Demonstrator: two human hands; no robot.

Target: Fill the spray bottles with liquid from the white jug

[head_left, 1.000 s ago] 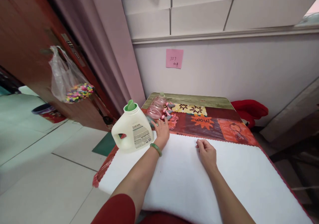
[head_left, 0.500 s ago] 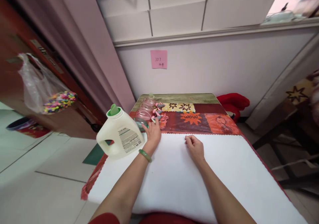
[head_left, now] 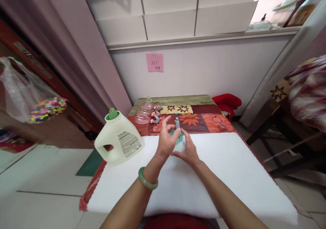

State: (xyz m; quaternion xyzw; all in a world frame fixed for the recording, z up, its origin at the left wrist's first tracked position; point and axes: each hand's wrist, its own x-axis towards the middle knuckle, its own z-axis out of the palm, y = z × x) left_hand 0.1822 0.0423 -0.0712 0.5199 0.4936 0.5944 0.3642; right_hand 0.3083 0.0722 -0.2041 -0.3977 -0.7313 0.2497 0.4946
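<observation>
Could tip the green bottle [head_left: 180, 139] through uneven pressure, grasping it in right fingers [head_left: 187, 139], with left fingers [head_left: 164, 124] in unclear hold beside the nozzle [head_left: 177, 122].

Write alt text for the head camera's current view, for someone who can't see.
A person's right hand holds a partly hidden, translucent teal plastic bottle, with the left hand at its grey top, over a white tablecloth. To the left stands a cream plastic jug with a green spout; farther back are translucent pink plastic bottles.
</observation>
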